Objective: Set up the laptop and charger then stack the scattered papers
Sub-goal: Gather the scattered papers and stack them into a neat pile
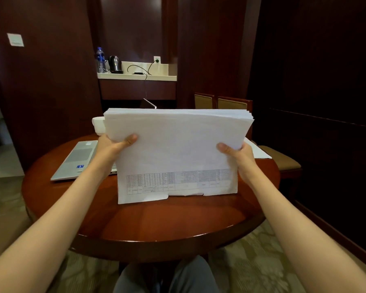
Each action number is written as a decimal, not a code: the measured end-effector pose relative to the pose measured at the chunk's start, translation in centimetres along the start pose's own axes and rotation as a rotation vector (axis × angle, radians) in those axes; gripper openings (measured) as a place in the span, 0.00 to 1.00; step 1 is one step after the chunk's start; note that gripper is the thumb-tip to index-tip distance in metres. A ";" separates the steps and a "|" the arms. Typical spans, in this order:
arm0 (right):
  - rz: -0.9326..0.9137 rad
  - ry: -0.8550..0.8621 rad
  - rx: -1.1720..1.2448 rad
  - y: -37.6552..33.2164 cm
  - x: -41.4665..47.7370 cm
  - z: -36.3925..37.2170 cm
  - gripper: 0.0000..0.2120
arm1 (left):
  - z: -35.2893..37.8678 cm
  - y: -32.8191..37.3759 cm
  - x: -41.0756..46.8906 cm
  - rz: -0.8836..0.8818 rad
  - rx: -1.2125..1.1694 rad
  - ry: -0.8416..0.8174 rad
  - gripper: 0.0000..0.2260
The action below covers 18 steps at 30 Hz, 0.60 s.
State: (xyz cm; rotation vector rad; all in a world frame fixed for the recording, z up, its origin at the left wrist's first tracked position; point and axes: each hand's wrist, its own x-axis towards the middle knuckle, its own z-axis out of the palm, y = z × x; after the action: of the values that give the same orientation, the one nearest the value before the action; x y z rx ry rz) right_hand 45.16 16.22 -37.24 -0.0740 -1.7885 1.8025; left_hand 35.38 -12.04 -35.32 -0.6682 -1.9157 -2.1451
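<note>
A round, glossy red-brown table [156, 218] fills the middle of the frame, over patterned carpet [251, 261] and before dark wood-panelled walls. At centre the stack of papers [175, 149] stands upright, its lower edge at the table top. The left grip [112, 146] pinches its left edge and the right grip [239, 154] its right edge, thumbs on the near face. A silver laptop [80, 159] lies at centre left, touchpad showing, partly behind the stack. A loose sheet [260, 152] lies at the right rim, near a padded chair [283, 163]. A white cup [98, 124] peeks out behind the stack's upper left; its inside is hidden. At upper centre a pale shelf [135, 76] carries a bottle [100, 59], a kettle [115, 64] and a black cable [140, 69] plugged into a wall socket [157, 59].
</note>
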 end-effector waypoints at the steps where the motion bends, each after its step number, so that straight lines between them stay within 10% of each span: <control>1: 0.049 -0.006 0.003 0.7 -0.2 -0.2 0.26 | 0.0 -0.4 -0.3 -0.032 -0.007 -0.004 0.21; 7: 0.082 0.056 -0.027 0.3 0.0 -0.1 0.08 | 1.0 -0.1 0.0 -0.063 -0.010 0.141 0.08; 18: 0.226 -0.015 -0.027 -0.8 0.0 -0.3 0.19 | 1.2 0.8 -0.6 -0.175 -0.007 0.101 0.13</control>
State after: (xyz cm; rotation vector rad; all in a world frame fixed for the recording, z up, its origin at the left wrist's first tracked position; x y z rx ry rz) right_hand 45.53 16.43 -36.52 -0.2842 -1.8783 1.9371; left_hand 36.51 -11.11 -34.80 -0.3977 -1.9790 -2.2411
